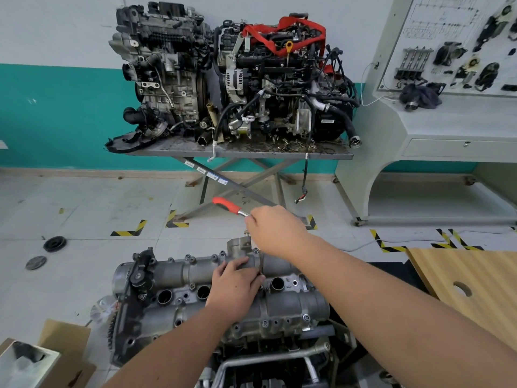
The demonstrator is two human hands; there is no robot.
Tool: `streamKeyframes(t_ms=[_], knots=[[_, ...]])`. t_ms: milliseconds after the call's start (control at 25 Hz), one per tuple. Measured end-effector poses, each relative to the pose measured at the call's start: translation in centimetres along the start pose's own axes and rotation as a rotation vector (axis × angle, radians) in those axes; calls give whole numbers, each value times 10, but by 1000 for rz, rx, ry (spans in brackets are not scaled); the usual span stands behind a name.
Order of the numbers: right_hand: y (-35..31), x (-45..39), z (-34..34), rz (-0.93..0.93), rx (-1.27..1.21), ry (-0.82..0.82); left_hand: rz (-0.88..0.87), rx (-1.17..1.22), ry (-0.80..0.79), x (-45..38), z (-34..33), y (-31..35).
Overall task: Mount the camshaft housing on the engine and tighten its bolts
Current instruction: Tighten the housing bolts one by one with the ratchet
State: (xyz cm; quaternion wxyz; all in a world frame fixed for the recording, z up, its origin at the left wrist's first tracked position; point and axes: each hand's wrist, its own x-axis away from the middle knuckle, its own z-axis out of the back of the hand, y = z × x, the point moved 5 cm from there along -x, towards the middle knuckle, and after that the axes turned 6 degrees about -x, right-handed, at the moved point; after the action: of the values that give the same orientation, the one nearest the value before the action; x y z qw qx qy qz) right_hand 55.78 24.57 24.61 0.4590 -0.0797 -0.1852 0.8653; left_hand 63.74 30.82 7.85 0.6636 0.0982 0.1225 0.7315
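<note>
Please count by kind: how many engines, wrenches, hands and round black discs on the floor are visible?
Engines: 3, two on the lift table and one under the hands
Wrenches: 1
Hands: 2, left hand, right hand
Discs: 2
Total: 8

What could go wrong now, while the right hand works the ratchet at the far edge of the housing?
The ratchet stands high on a bolt; it may slip off. The right hand hides the head, so seating cannot be checked. The left hand rests on the housing close below, where a slip could hit it.
</note>
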Motion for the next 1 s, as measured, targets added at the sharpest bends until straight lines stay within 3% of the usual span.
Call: streamKeyframes(t_ms=[160, 240, 400, 480, 560, 760, 840, 1000], knots=[[6, 8, -19, -345, -1200, -186, -19, -24, 5, 0, 0, 0], [1, 14, -30, -407, -1516, -198, -24, -27, 5, 1, 0, 0], [11, 13, -44, -460, -2015, 111, -24, -37, -1, 0, 0, 0], [22, 18, -49, -372, -1865, 325, -22, -23, -2, 0, 0, 0], [26, 28, -52, -246, -1435, 453, -27, -23, -5, -1, -1, -1], [16, 39, -39, 359, -549, 679, -31, 16, 35, 0, -1, -3], [7, 39, -30, 505, -216, 701, -35, -3, 63, -1, 1, -2], [-9, 35, -18, 678, 255, 534, -65, -26, -1, -3, -2, 0]])
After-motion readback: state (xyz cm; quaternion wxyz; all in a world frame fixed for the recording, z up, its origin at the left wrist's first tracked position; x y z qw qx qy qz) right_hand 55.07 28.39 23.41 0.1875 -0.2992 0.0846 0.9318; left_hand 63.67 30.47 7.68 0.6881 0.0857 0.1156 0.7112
